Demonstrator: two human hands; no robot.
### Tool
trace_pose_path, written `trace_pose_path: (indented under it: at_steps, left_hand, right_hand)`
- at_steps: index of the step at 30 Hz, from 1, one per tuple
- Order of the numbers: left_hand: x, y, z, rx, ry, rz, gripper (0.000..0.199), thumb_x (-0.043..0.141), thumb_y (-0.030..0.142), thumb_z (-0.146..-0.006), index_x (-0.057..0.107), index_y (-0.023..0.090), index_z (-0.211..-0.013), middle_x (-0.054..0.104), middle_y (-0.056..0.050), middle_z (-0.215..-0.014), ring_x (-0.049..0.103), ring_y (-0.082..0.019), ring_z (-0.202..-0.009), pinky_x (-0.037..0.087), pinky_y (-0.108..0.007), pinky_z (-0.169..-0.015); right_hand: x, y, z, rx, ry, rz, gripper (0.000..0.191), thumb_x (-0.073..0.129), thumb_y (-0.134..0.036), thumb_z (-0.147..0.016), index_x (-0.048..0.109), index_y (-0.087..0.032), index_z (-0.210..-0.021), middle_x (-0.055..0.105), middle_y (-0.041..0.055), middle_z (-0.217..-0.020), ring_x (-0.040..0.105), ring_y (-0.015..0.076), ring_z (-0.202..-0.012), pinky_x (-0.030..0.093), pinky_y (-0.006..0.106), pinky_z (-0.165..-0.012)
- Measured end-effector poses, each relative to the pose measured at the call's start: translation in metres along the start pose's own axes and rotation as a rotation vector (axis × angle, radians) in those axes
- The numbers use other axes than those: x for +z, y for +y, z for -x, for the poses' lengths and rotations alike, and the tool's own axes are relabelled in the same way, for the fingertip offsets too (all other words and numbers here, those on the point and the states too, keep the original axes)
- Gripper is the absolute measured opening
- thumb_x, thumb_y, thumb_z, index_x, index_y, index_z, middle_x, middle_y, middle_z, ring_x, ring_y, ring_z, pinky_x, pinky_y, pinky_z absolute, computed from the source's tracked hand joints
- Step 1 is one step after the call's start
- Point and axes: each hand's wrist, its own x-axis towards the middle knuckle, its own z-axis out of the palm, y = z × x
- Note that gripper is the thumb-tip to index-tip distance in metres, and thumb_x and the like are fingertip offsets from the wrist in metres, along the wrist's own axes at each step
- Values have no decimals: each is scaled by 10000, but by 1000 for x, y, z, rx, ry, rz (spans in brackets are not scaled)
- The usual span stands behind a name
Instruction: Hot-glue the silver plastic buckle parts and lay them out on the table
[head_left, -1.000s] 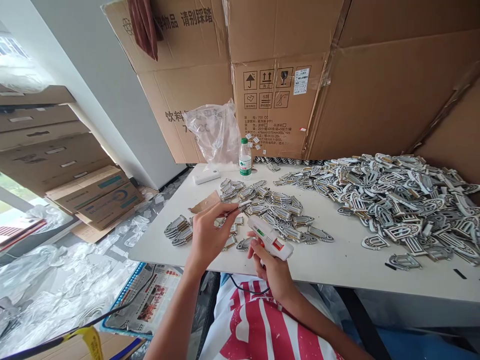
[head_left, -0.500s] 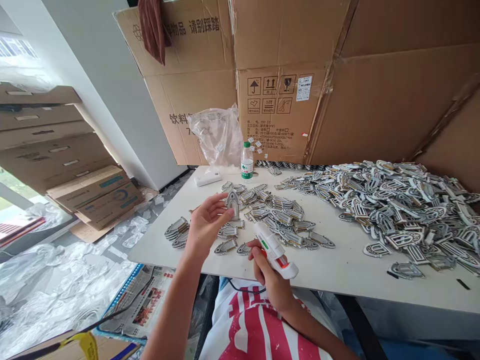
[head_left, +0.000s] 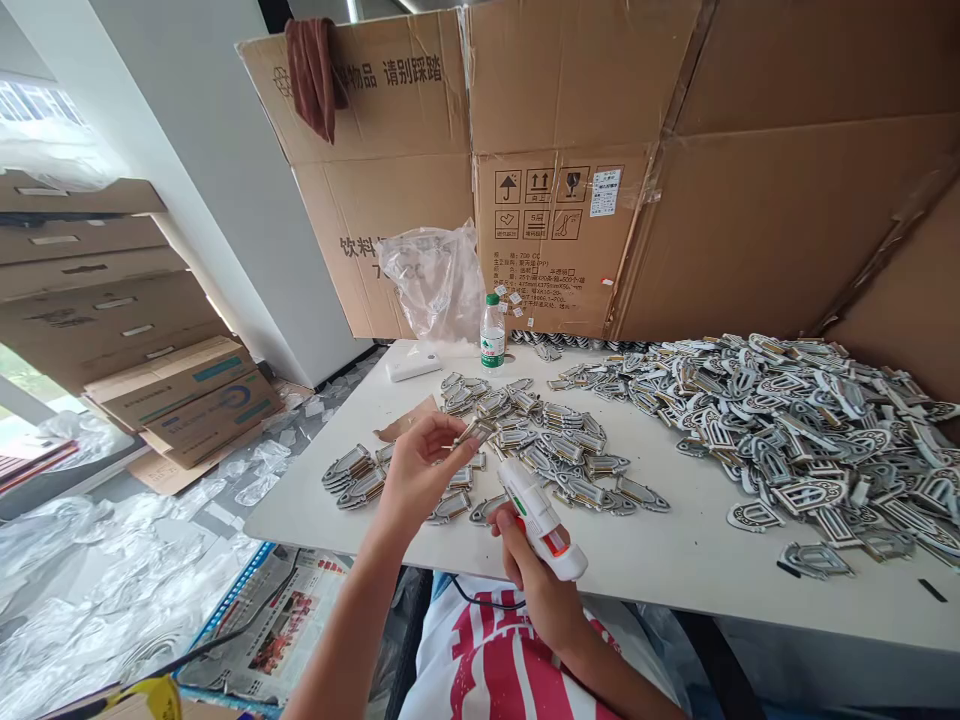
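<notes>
My left hand [head_left: 426,462] pinches a small grey metal piece [head_left: 475,432] between thumb and fingers, tilted nearly flat. Just right of it, my right hand [head_left: 531,560] is wrapped round a white glue gun [head_left: 534,508], whose nozzle points up and left, close to the held piece. Similar arch-shaped pieces [head_left: 559,440] lie in a loose group behind and beside the hands. A smaller cluster of them [head_left: 352,478] sits left of my left hand.
A big heap of grey pieces [head_left: 817,430] covers the table's right side. At the back stand a water bottle [head_left: 493,335], a white case [head_left: 414,367] and a plastic bag [head_left: 439,285], before a tall cardboard wall [head_left: 390,200]. Brown paper [head_left: 405,418] lies behind my left hand.
My left hand has tipped the metal piece from upright to nearly flat and moved it slightly down. The glue gun has shifted slightly left. The view has tilted a little.
</notes>
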Motion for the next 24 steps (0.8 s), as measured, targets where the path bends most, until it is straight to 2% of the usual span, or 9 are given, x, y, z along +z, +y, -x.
trace_pose_path:
  at_steps: [3, 6, 9, 13, 19, 24]
  left_hand:
    - [1, 0, 1, 7, -23, -72, 289, 916, 403, -829, 798, 215, -1015, 805, -40, -880, 775, -216, -842, 641, -325, -791]
    - [1, 1, 2, 2, -40, -119, 330, 889, 412, -850, 838, 216, -1111, 825, -50, -865, 796, -234, -826, 656, -350, -794]
    - [2, 2, 3, -9, -46, -119, 313, 898, 420, -836, 841, 207, -1059, 835, -67, -862, 808, -248, -826, 661, -354, -773]
    - [2, 2, 6, -27, -60, -108, 304, 900, 415, -835, 819, 202, -1037, 831, -60, -853, 808, -235, -817, 653, -330, -750]
    - [2, 6, 9, -53, -62, -107, 284, 903, 393, -834, 801, 199, -1015, 828, -45, -855, 803, -209, -816, 637, -297, -758]
    - [3, 10, 9, -76, -69, -92, 294, 907, 388, -804, 800, 189, -992, 826, -52, -836, 799, -215, -806, 644, -311, -764]
  right_hand:
    - [-1, 7, -1, 30, 56, -13, 666, 893, -840, -677, 754, -199, -797, 408, -66, -536, 284, 108, -488, 280, 277, -450]
    - [-3, 13, -3, 27, 60, -17, 651, 891, -818, -712, 772, -188, -822, 479, -42, -569, 320, 112, -499, 295, 276, -462]
    - [-5, 17, -4, 18, 18, -6, 623, 866, -795, -776, 792, -178, -813, 485, -37, -573, 342, 115, -507, 289, 275, -470]
    - [-6, 17, -6, 5, 28, 17, 619, 865, -792, -772, 792, -178, -799, 537, -20, -599, 354, 115, -511, 296, 278, -470]
    - [-4, 12, -4, 17, 45, -9, 640, 891, -808, -704, 711, -198, -780, 493, -54, -587, 286, 94, -497, 285, 259, -448]
    - [-5, 10, -3, -20, 63, 34, 633, 882, -813, -708, 679, -214, -747, 428, -77, -525, 302, 105, -484, 311, 264, -448]
